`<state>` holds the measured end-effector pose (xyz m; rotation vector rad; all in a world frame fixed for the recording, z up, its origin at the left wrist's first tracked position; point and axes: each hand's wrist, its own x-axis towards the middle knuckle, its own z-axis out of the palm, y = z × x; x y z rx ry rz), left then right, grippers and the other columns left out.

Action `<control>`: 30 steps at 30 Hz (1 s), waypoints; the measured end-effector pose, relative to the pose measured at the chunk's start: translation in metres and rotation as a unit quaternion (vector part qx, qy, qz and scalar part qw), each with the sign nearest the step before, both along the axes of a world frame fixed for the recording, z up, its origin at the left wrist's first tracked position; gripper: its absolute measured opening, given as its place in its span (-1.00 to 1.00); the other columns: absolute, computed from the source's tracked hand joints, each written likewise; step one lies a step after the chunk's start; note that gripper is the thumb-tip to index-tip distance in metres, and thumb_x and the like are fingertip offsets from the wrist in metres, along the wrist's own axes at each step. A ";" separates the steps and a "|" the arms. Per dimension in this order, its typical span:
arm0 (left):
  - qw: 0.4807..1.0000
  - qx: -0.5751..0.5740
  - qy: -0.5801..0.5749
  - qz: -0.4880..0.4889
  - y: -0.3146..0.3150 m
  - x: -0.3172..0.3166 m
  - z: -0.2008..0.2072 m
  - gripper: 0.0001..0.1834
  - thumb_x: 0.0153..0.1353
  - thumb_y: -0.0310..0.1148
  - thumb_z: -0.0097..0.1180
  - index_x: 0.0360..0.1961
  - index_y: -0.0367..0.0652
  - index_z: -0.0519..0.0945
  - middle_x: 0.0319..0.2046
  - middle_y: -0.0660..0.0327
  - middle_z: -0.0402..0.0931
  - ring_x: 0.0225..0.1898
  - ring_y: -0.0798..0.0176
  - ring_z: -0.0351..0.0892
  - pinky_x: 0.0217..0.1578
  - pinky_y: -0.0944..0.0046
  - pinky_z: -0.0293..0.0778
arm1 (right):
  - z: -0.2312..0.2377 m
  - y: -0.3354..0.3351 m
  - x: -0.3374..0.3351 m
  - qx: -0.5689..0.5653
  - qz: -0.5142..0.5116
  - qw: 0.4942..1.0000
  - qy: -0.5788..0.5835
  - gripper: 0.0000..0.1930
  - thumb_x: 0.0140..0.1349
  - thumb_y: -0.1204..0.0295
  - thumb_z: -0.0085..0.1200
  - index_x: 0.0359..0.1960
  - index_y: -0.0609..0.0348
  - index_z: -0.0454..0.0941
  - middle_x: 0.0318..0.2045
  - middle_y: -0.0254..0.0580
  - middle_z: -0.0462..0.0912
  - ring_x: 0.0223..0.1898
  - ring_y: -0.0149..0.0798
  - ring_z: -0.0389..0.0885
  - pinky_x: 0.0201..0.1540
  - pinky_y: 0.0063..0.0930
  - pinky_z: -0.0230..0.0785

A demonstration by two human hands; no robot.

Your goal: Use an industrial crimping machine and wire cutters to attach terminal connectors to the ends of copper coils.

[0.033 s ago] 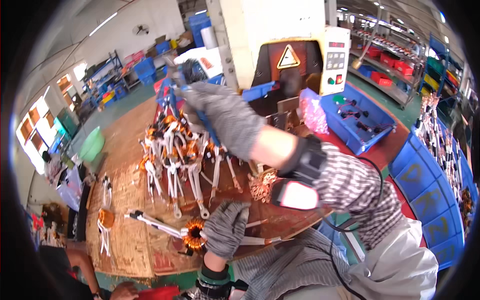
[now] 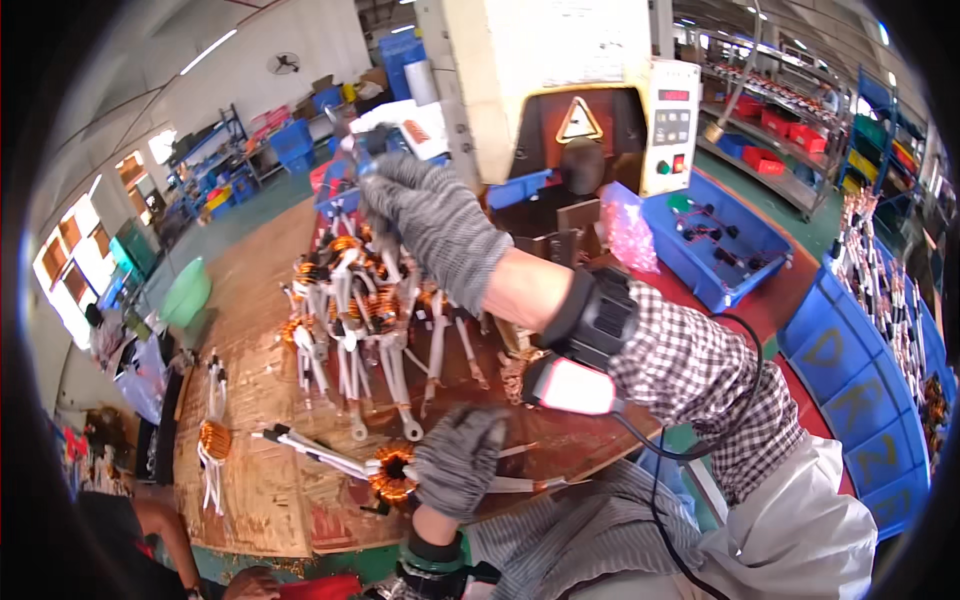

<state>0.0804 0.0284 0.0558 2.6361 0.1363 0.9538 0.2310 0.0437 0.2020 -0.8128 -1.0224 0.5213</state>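
Coil (image 2: 388,487) in front of the pile (image 2: 385,305) wants steadying by my left hand (image 2: 460,460) beside it, though I can't tell whether that or my right hand (image 2: 430,215), over the pile's back, grasps anything.

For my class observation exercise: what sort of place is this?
Probably a factory workshop: a large cream machine bearing a yellow warning triangle, heaped copper-wound ring coils with white leads, and metal shelving holding red plastic bins.
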 end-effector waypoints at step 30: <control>0.993 -0.018 0.090 -0.076 -0.005 0.005 0.003 -0.78 -0.06 -0.30 0.11 -0.32 -0.03 0.55 -0.44 0.14 0.42 -0.43 0.08 0.44 -0.47 0.18 0.36 | 0.078 0.233 0.148 -0.147 -0.572 0.624 -0.511 -0.80 0.02 0.41 -0.01 -0.29 0.15 0.47 -0.59 -0.15 0.52 -0.52 -0.19 0.48 -0.51 -0.48 0.32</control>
